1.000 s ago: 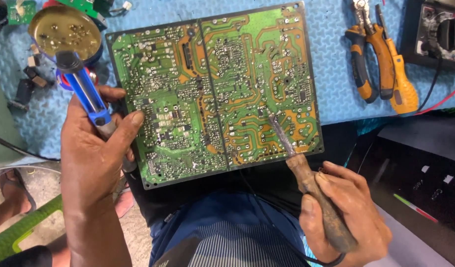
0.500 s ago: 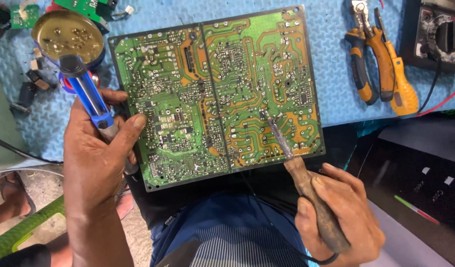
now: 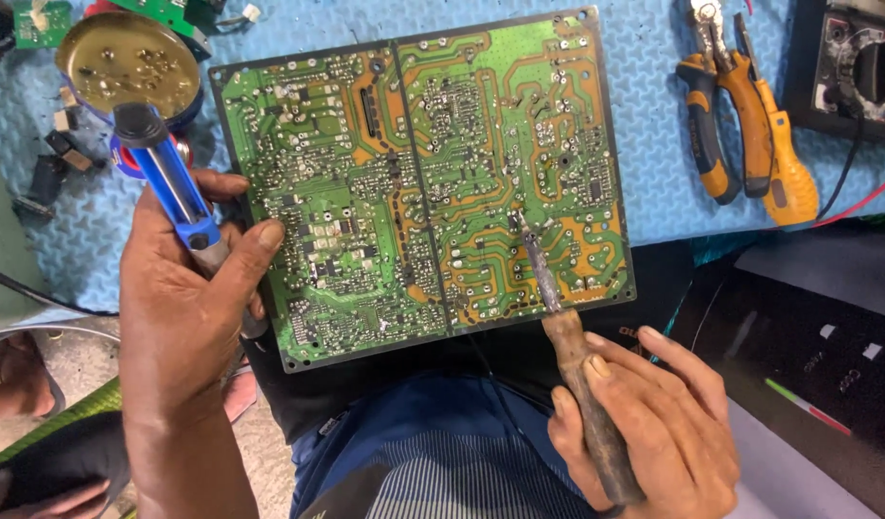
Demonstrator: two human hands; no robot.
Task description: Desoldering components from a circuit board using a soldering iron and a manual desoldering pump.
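The green circuit board point(image 3: 423, 183) lay solder side up, a flat rectangle split by a dark seam down its middle, its glossy surface covered in orange-tan copper traces and small silvery solder points; its upper part rested on the blue foam mat point(image 3: 644, 144) and its lower edge hung over the person's lap. The right hand point(image 3: 644, 423) was clenched around the worn, dark brown wooden handle of a soldering iron point(image 3: 567, 346), whose thin grey metal shaft slanted up and left so that its tip met the board on the right half, among the broad orange traces. The left hand point(image 3: 188, 308) grasped a desoldering pump point(image 3: 169, 187), a blue plastic tube with a black cap at its upper end and a pale metal lower section, the thumb pressed against the board's left edge. Just above the pump sat a round tin point(image 3: 125, 62), shallow and brassy, with a dull, blotched inside. The mat had a fine dimpled texture. Well apart, at the upper right, lay pliers point(image 3: 726, 115) with yellow-and-black rubbery grips, beside a black meter point(image 3: 860, 67) with a round dial. Blue fabric with pale stripes covered the lap point(image 3: 442, 461) below the board.
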